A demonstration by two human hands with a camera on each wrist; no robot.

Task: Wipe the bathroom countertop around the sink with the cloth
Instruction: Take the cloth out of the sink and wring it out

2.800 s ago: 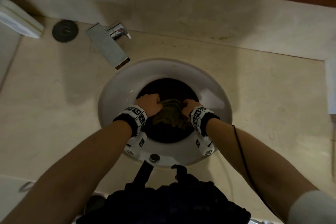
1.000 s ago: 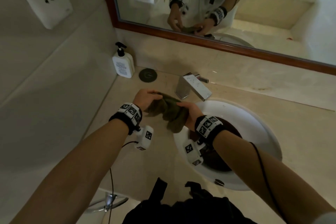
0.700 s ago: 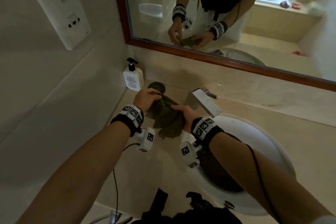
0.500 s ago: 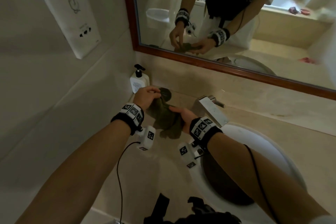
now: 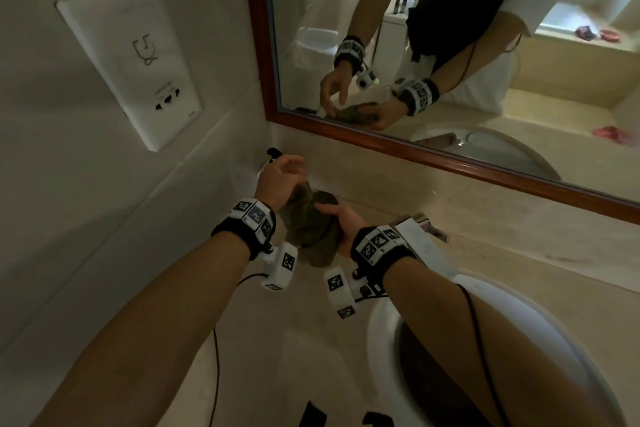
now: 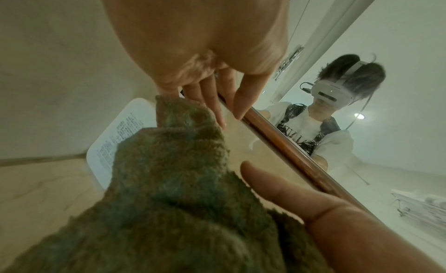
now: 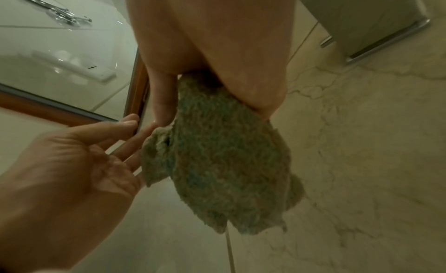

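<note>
An olive-green cloth (image 5: pixel 310 229) hangs bunched above the beige countertop (image 5: pixel 311 340), left of the white sink (image 5: pixel 379 319). My right hand (image 5: pixel 334 220) grips its upper part between thumb and fingers; the right wrist view shows the cloth (image 7: pixel 224 162) dangling from that right hand (image 7: pixel 217 48). My left hand (image 5: pixel 282 173) is beside it with fingers spread and straight. In the left wrist view the left hand (image 6: pixel 217 98) only touches the top corner of the cloth (image 6: pixel 169 181).
A chrome faucet (image 5: pixel 422 239) stands right of my right wrist, behind the sink. A white soap bottle (image 6: pixel 113 136) stands in the back left corner, mostly hidden by my left hand in the head view. A wood-framed mirror (image 5: pixel 433 156) runs along the back wall, and a white wall panel (image 5: pixel 135 55) is on the left.
Both hands lifted the cloth out of the sink bowl and carried it left and back over the countertop. The left hand has loosened from gripping the cloth to spread fingers.
</note>
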